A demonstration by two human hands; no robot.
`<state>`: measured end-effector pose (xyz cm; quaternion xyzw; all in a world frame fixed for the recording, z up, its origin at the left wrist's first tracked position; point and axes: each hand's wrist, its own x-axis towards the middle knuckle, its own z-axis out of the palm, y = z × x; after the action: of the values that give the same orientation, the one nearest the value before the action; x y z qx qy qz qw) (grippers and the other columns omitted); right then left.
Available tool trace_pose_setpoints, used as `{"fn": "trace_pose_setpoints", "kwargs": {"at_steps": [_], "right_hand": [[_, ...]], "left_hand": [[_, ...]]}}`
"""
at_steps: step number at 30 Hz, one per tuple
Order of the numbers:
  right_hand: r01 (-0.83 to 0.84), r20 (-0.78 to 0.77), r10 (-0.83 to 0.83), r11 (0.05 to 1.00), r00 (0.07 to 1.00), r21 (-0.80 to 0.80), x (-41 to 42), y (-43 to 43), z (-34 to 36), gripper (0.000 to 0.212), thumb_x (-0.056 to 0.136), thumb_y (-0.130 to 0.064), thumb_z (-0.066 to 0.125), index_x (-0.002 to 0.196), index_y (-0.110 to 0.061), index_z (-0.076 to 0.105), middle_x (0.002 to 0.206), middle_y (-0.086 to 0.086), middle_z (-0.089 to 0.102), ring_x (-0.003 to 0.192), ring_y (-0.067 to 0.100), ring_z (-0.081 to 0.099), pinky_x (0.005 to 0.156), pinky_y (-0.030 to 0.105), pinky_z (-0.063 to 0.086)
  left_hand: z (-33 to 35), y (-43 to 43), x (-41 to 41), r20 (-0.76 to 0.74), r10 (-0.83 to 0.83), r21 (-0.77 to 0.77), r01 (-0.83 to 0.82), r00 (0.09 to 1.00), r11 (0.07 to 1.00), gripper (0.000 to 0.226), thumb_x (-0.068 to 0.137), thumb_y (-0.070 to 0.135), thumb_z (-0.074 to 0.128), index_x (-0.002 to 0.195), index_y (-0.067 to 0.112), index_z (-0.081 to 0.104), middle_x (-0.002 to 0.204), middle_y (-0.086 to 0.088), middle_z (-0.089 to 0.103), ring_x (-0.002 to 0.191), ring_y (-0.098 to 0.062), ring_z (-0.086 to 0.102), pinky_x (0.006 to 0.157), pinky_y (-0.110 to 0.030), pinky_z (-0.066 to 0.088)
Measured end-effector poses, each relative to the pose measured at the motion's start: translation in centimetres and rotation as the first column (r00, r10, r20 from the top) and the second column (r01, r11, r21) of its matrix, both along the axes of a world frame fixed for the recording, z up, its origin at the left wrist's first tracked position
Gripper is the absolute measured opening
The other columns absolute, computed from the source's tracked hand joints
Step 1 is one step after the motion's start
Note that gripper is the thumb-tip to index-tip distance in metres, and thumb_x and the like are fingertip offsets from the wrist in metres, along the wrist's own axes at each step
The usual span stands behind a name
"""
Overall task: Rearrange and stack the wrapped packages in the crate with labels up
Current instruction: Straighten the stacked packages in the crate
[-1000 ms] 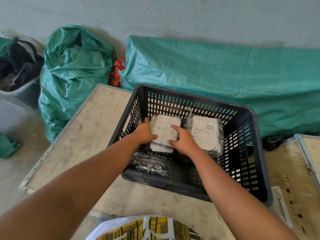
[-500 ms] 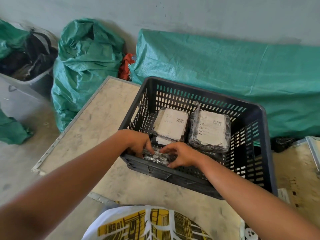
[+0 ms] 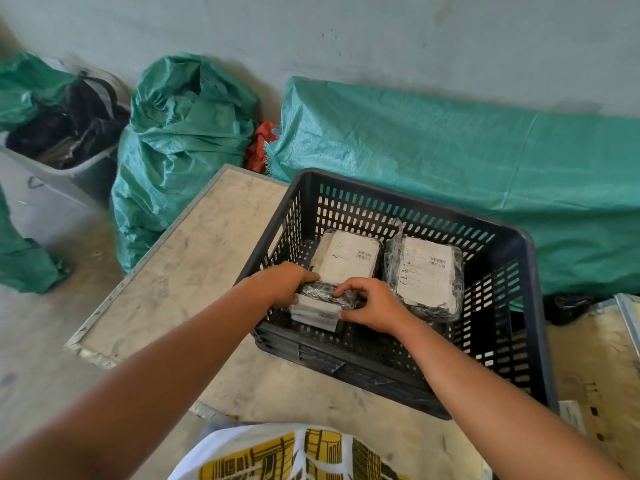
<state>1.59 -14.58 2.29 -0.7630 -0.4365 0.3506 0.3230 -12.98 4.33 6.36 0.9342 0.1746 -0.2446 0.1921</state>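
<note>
Packages sit inside the black crate (image 3: 512,271), which rests on a flat board (image 3: 180,271); the left hand (image 3: 280,284) grips the left end of a dark wrapped package (image 3: 320,301) at the near left of the crate, tipped so a white side faces the person; the right hand (image 3: 372,303) holds its right end, fingers curled over the top; behind it lies a package with its label up (image 3: 348,259); to the right lies another label-up package (image 3: 426,275), just beside it.
</note>
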Motion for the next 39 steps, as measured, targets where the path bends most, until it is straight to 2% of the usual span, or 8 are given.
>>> {"fn": "trace_pose_setpoints", "kwargs": {"at_steps": [6, 11, 16, 24, 27, 32, 35, 39], "right_hand": [[0.249, -0.079, -0.238, 0.943, 0.968, 0.220, 1.7, -1.2, 2.3, 0.047, 0.075, -0.015, 0.087, 0.095, -0.056, 0.077, 0.104, -0.024, 0.073, 0.099, -0.013, 0.065, 0.075, 0.010, 0.055], [0.503, -0.331, -0.405, 0.806, 0.853, 0.312, 3.2, -2.2, 3.4, 0.043, 0.078, -0.004, 0.085, 0.097, -0.042, 0.082, 0.106, -0.012, 0.079, 0.098, 0.014, 0.074, 0.076, 0.030, 0.064], [0.659, -0.542, -0.429, 0.663, 0.723, 0.354, 3.1, -2.0, 4.3, 0.039, 0.084, -0.003, 0.081, 0.101, -0.038, 0.082, 0.111, -0.006, 0.079, 0.106, 0.021, 0.075, 0.079, 0.038, 0.064], [0.465, -0.136, -0.462, 0.739, 0.877, 0.488, 1.7, -1.2, 3.9, 0.087, 0.078, -0.022, 0.090, 0.152, -0.035, 0.047, 0.153, -0.005, 0.051, 0.139, 0.010, 0.050, 0.107, 0.036, 0.051], [0.421, 0.048, -0.472, 0.824, 0.880, 0.378, 2.4, -0.1, 3.7, 0.096, 0.077, -0.037, 0.089, 0.158, -0.029, 0.038, 0.165, 0.004, 0.035, 0.153, 0.016, 0.029, 0.123, 0.044, 0.031], [0.366, 0.116, -0.382, 0.920, 0.917, 0.140, 3.3, 1.7, 3.2, 0.117, 0.073, -0.044, 0.091, 0.164, -0.023, 0.021, 0.164, 0.012, 0.030, 0.151, 0.028, 0.031, 0.121, 0.046, 0.034], [0.327, 0.165, -0.331, 0.944, 0.929, 0.052, 3.3, 2.3, 1.9, 0.126, 0.072, -0.044, 0.092, 0.166, -0.022, 0.011, 0.171, 0.019, 0.002, 0.157, 0.034, 0.009, 0.124, 0.051, 0.023], [0.294, 0.228, -0.281, 0.955, 0.932, -0.026, 3.1, 2.7, 0.4, 0.129, 0.073, -0.046, 0.090, 0.165, -0.014, 0.005, 0.166, 0.018, -0.029, 0.156, 0.032, -0.014, 0.123, 0.040, 0.001]], "left_hand": [[0.9, -0.3, 0.2, 0.336, 0.174, -0.146, -0.131, 0.926, 0.981, 0.073, 0.100, 0.016, 0.059, 0.161, 0.029, 0.022, 0.150, -0.008, 0.044, 0.129, -0.024, 0.051, 0.112, -0.042, 0.042], [1.5, -0.7, -0.2, 0.458, 0.318, -0.340, -0.167, 0.830, 0.925, 0.106, 0.098, 0.030, 0.063, 0.155, 0.039, -0.026, 0.153, -0.008, 0.048, 0.123, -0.022, 0.057, 0.110, -0.046, 0.042], [1.8, -0.3, 0.0, 0.550, 0.269, -0.333, -0.088, 0.790, 0.939, 0.107, 0.098, 0.024, 0.064, 0.150, 0.054, -0.024, 0.155, -0.008, 0.044, 0.136, -0.025, 0.045, 0.115, -0.048, 0.035], [1.2, 0.5, 2.6, 0.466, 0.417, -0.544, -0.119, 0.780, 0.831, 0.091, 0.103, 0.018, 0.055, 0.149, 0.066, -0.006, 0.156, 0.018, 0.029, 0.123, -0.006, 0.052, 0.086, -0.007, 0.046], [1.2, 1.0, 4.5, 0.443, 0.435, -0.576, -0.123, 0.784, 0.808, 0.085, 0.104, 0.015, 0.054, 0.153, 0.059, 0.000, 0.158, 0.015, 0.026, 0.113, 0.007, 0.052, 0.083, -0.006, 0.048], [0.3, 1.2, 7.1, 0.363, 0.480, -0.529, -0.248, 0.799, 0.812, 0.082, 0.102, 0.016, 0.056, 0.160, 0.046, 0.006, 0.146, 0.000, 0.052, 0.106, -0.024, 0.067, 0.088, -0.036, 0.059], [-1.2, 0.8, 7.9, 0.324, 0.498, -0.484, -0.312, 0.804, 0.818, 0.088, 0.099, 0.023, 0.060, 0.158, 0.050, -0.001, 0.128, 0.001, 0.062, 0.082, -0.020, 0.070, 0.057, -0.021, 0.056], [-3.9, 1.0, 7.5, 0.326, 0.460, -0.434, -0.301, 0.826, 0.849, 0.085, 0.099, 0.029, 0.060, 0.159, 0.044, 0.001, 0.144, -0.004, 0.055, 0.089, -0.005, 0.062, 0.063, -0.009, 0.046]]}}
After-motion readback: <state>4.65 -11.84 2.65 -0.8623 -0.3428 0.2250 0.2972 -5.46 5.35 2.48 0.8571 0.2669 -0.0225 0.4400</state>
